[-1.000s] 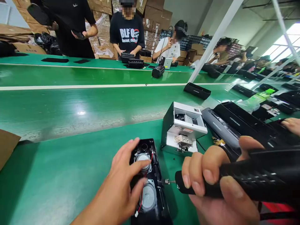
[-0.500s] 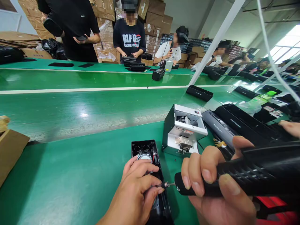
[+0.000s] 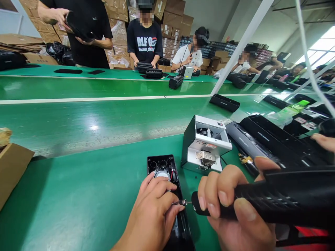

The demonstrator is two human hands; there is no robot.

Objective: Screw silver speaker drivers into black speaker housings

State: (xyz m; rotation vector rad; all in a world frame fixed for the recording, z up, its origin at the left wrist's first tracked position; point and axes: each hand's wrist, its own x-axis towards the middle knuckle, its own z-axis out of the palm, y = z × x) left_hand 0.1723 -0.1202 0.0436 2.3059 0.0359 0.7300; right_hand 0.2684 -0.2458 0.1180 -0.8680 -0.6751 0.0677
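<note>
My right hand is wrapped round a black electric screwdriver that lies nearly level, its thin bit pointing left. At the bit's tip, the thumb and forefinger of my left hand are pinched together; whether a screw sits between them is hidden. Beneath that hand lies a long black speaker housing, open side up. Inside it, a round silver speaker driver and red wire show past my fingers, which cover much of the middle.
Behind the housing stands a white-and-black screw feeder. Black and grey housings crowd the right side. A cardboard box is at the left edge. Across the green conveyor, several people work at a bench; another person's hand shows at far right.
My right hand and the screwdriver have shifted slightly left, towards my pinched left fingers. Across the conveyor, the person at left has brought both hands to the black object.
</note>
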